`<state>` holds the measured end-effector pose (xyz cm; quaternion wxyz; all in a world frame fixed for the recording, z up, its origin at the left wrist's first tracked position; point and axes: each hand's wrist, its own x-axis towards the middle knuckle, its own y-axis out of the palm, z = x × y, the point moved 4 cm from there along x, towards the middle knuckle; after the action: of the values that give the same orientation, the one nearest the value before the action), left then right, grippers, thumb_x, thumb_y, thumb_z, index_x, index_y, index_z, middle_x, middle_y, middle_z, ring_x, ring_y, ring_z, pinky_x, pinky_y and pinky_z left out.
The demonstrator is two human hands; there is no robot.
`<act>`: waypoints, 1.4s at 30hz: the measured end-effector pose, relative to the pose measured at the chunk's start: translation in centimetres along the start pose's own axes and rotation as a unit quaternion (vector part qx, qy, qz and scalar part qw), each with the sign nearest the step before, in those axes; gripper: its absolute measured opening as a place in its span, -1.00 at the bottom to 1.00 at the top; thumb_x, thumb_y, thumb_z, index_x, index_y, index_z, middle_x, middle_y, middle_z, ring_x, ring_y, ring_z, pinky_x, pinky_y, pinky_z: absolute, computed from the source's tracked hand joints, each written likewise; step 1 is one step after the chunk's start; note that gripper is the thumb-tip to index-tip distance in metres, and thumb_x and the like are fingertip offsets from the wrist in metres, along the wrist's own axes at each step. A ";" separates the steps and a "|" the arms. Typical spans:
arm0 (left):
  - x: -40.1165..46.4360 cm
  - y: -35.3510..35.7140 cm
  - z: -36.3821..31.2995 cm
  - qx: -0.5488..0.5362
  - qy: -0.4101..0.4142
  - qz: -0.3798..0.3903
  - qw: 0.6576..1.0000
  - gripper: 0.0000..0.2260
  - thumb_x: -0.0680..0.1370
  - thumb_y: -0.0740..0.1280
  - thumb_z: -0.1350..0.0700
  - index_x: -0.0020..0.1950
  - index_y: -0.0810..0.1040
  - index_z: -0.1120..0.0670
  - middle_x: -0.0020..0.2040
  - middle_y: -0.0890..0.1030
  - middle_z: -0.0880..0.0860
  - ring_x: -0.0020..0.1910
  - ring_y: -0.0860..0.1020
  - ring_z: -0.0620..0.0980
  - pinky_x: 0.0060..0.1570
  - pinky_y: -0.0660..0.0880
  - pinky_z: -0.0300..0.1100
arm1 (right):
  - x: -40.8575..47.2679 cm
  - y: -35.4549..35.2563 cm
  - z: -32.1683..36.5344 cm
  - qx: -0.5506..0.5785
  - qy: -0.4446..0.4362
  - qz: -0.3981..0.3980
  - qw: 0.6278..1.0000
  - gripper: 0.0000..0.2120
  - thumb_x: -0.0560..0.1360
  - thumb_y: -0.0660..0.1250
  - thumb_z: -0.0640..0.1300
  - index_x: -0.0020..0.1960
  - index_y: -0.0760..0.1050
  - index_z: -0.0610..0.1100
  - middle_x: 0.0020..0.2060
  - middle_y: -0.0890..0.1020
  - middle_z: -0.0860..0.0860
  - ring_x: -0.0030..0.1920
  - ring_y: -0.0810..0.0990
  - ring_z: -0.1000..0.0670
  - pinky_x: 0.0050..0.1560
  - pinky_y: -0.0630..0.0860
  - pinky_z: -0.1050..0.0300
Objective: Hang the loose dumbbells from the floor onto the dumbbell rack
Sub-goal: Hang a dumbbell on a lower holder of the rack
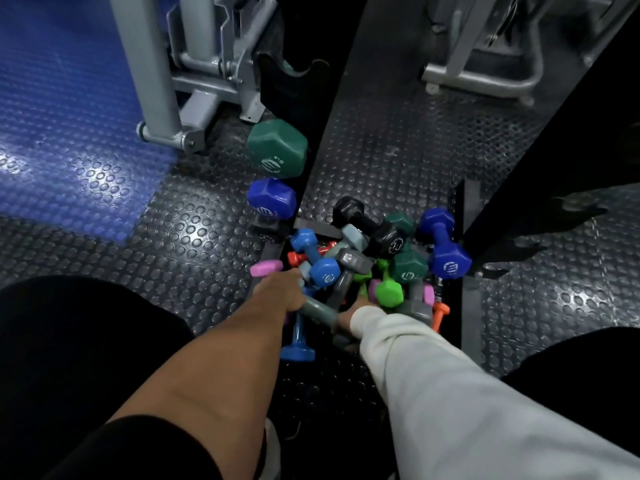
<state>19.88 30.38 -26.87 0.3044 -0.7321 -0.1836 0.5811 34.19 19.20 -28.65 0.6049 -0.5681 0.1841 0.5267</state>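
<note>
A heap of loose dumbbells lies on the floor at the foot of the black rack [325, 109]: light blue [322, 270], black [367, 225], dark blue [445, 251], dark green [408, 266], lime [389, 293], pink [265, 268], orange [441, 310] and grey ones. My left hand [280, 293] reaches into the heap's near left side and grips the handle of a grey dumbbell [318, 311]. My right hand [348, 315], in a white sleeve, touches the same dumbbell's near end; its fingers are hidden. A green dumbbell [277, 147] and a blue one [272, 198] hang on the rack.
An empty black cradle [289, 72] sits on the rack above the green dumbbell. Grey machine frames stand at the back left [194, 98] and back right [485, 74]. The floor is studded rubber, grey [398, 150] here and blue [69, 116] at the left. My dark trouser legs flank both arms.
</note>
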 end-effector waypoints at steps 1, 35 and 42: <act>0.1 -0.2 0.0 0.004 -0.002 0.004 1.000 -0.51 0.54 0.40 0.03 0.46 0.38 -0.09 0.31 0.57 0.08 0.20 0.59 0.15 0.23 0.55 0.09 | -0.8 1.0 -0.2 0.050 0.019 0.031 0.998 -0.34 -0.03 0.61 0.05 -0.01 0.48 -0.11 -0.14 0.64 -0.15 -0.14 0.69 -0.21 -0.09 0.67 -0.08; -1.4 4.1 -6.6 -0.135 0.006 0.061 0.989 -0.67 0.49 0.51 0.07 0.18 0.60 0.19 0.07 0.68 0.13 0.06 0.68 0.11 -0.04 0.61 -0.10 | 3.8 -7.4 6.1 -0.290 -0.196 -0.107 0.931 -0.45 0.56 0.30 -0.10 0.51 0.27 0.12 0.40 0.37 -0.15 0.28 0.52 -0.30 0.25 0.50 -0.09; -0.2 4.9 -6.5 -0.074 -0.012 0.023 0.997 -0.72 0.50 0.45 0.14 0.19 0.65 0.18 0.13 0.70 0.14 0.12 0.70 0.12 0.05 0.65 -0.05 | 6.7 -7.1 7.0 -0.296 -0.185 -0.129 0.928 -0.42 0.54 0.21 0.26 0.49 0.26 0.09 0.17 0.55 -0.28 0.12 0.57 -0.27 0.14 0.47 -0.04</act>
<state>25.71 25.12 -29.07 0.2340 -0.7496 -0.2126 0.5814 40.10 29.67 -28.65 0.4954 -0.6324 -0.1703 0.5707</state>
